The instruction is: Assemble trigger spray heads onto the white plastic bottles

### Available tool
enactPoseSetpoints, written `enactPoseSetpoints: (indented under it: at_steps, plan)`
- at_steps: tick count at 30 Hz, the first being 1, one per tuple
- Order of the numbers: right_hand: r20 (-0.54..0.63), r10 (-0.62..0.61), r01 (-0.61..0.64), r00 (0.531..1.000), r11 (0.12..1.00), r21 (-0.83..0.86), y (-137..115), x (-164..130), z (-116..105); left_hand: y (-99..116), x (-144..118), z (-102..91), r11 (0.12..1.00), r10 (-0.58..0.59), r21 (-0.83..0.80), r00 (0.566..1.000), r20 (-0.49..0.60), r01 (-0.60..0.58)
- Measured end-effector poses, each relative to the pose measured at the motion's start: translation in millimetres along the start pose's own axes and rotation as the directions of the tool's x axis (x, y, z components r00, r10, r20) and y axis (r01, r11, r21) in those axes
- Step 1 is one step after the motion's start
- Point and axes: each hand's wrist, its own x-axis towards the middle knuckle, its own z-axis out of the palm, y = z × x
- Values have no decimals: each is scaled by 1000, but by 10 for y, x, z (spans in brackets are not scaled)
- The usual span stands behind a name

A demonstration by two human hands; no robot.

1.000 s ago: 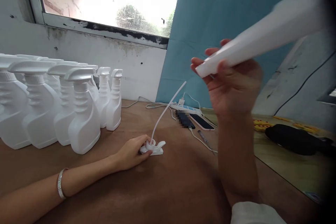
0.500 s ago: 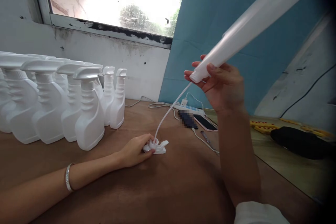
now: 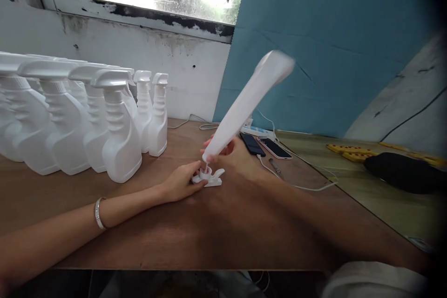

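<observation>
Head view: bottle lowered over the sprayer tube.
Since a second ago, the right hand [image 3: 226, 151], gripping the inverted white plastic bottle [image 3: 244, 107], dropped onto the white trigger sprayer head [image 3: 207, 178], which the left hand [image 3: 181, 184] pinches against the brown wooden table [image 3: 209, 233].

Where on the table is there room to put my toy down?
Bare wood lies near the front edge of the table, between the two forearms. More lies right of the phones, before the black pouch. It is crowded by the bottles and around the trigger head under both hands.
</observation>
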Motion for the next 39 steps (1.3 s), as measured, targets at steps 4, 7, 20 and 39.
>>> enactPoseSetpoints:
  at_steps: [4, 7, 20, 39]
  plan:
    - [-91, 95, -100, 991, 993, -54, 351, -89, 43, -29, 13, 11, 998, -49, -34, 998, -32, 48]
    - [-120, 60, -66, 991, 997, -48, 409, -92, 52, -35, 20, 16, 985, -121, -130, 991, -57, 112]
    - [-177, -16, -12, 984, 987, -157, 616, -202, 84, 6, 51, -44, 963, -177, -208, 984, -8, 171]
    - [-260, -151, 54, 954, 936, -347, 637, -277, 140, -91, 119, -10, 816, -209, -532, 974, 92, 226]
